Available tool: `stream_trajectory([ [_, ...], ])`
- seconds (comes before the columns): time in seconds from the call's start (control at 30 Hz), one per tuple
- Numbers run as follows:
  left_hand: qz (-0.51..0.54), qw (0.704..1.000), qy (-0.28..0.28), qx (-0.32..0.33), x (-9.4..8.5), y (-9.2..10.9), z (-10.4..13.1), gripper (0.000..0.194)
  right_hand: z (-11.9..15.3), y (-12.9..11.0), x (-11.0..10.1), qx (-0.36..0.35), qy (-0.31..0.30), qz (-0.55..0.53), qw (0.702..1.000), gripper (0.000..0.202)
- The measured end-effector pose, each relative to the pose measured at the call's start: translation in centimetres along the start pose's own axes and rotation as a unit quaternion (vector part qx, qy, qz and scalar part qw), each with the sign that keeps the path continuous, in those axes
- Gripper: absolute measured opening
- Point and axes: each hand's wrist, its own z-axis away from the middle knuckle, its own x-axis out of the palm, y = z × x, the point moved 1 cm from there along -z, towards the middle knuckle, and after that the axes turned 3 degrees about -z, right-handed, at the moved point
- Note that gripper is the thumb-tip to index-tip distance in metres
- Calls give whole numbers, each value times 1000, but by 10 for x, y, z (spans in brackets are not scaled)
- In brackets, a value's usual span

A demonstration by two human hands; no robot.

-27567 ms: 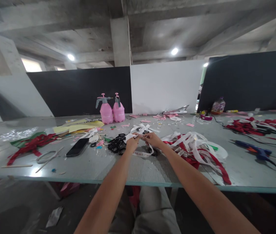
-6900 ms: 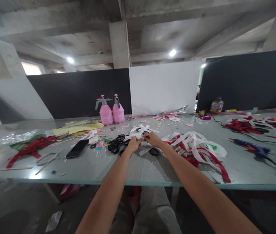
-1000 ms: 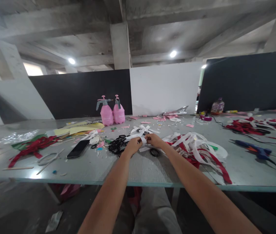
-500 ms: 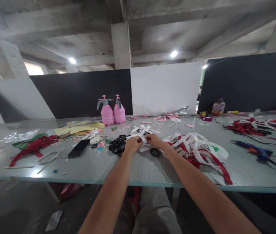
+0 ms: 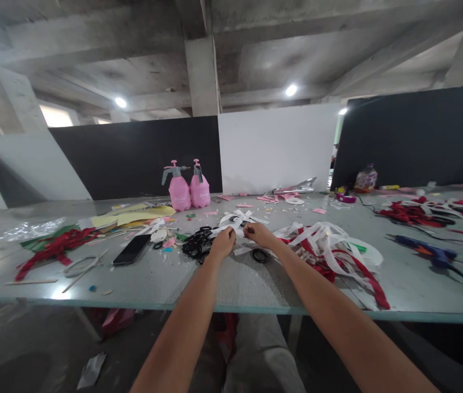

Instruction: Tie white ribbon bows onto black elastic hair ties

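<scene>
My left hand (image 5: 224,243) is closed in a pinch over the middle of the table, on a strip of white ribbon (image 5: 239,233). Facing it, a short gap away, my right hand (image 5: 258,234) pinches the same white ribbon; its fingertips are partly hidden. Just beyond both hands lie white ribbon bows (image 5: 240,218). A tangled heap of black elastic bands (image 5: 199,242) sits left of my left hand. Below my right hand rests a separate black elastic band (image 5: 260,256). White and red ribbon strips (image 5: 327,245) are piled beside my right forearm.
Left on the table (image 5: 153,286) are a black phone (image 5: 132,250) and red ribbons (image 5: 55,248). Two pink spray bottles (image 5: 179,192) stand at the back. A blue glue gun (image 5: 423,250) with a cable lies right. Paper scraps litter the far side.
The fingers of my left hand have shifted on the white ribbon, and less white shows between the hands. My right hand stays almost in place.
</scene>
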Motion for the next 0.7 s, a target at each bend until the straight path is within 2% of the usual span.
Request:
stream_trajectory([
  [0.17,45,999,-4,-1,3,-1,-4,31,0,-1,-1,1,12,-2,1000,11],
  [0.37,82,996,42,4,0,3,-5,32,0,-5,-1,5,7,-25,1000,15],
  [0.5,73,997,17,11,2,1,-7,28,0,-2,1,5,0,-30,1000,11],
  [0.7,86,996,16,-14,6,-5,-10,23,0,1,1,7,0,-13,1000,12],
])
